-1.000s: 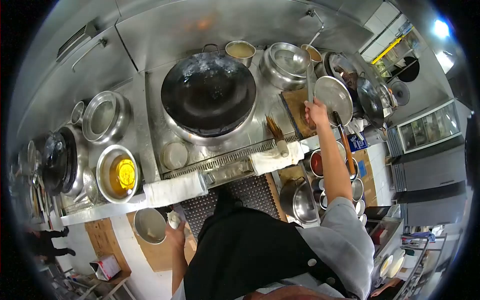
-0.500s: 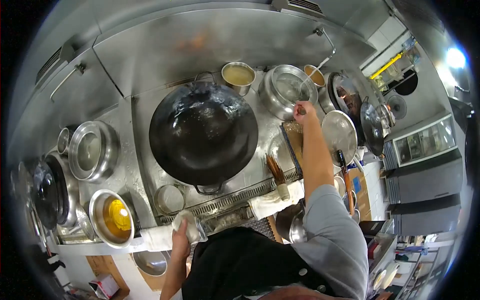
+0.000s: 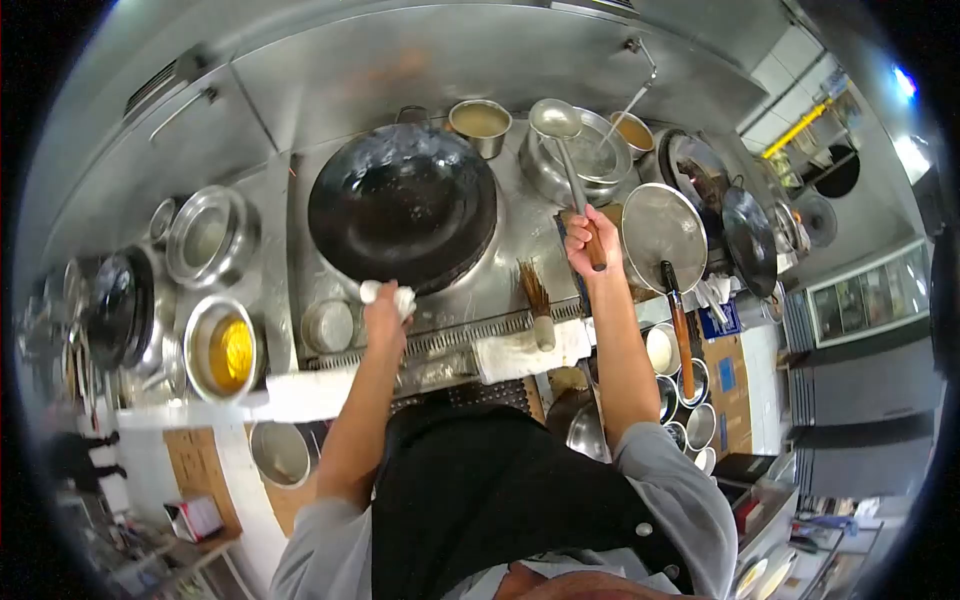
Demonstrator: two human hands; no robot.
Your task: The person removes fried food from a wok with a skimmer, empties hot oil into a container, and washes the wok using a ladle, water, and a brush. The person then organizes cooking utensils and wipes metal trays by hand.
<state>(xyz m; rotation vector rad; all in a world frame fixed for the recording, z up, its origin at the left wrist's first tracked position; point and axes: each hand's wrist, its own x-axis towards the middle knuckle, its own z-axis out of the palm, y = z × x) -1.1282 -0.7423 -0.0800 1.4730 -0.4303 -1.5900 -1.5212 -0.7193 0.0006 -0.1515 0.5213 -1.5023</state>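
In the head view, the large black wok [image 3: 403, 205] sits on the steel range and looks a little tilted. My left hand [image 3: 384, 322] is closed round a folded white cloth [image 3: 402, 298] at the wok's near rim, where the near handle is hidden. My right hand [image 3: 592, 243] grips the wooden handle of a ladle [image 3: 556, 119]. The ladle's bowl is raised over a steel pot of water [image 3: 540, 165], beneath a running spout [image 3: 640, 93]. A wire strainer [image 3: 662, 238] with a wooden handle lies just right of my right hand.
A bamboo brush [image 3: 536, 300] lies on the range edge near a white towel [image 3: 530, 352]. At the left stand a bowl of yellow oil [image 3: 224, 350] and a steel pot [image 3: 212, 236]. Two pots of liquid, one being a small pot [image 3: 480, 122], stand at the back. Several seasoning bowls [image 3: 700, 425] are lower right.
My left hand has moved up with the cloth to the wok's near rim. My right hand has lifted the ladle out of the water pot and drawn back. The wok has tilted.
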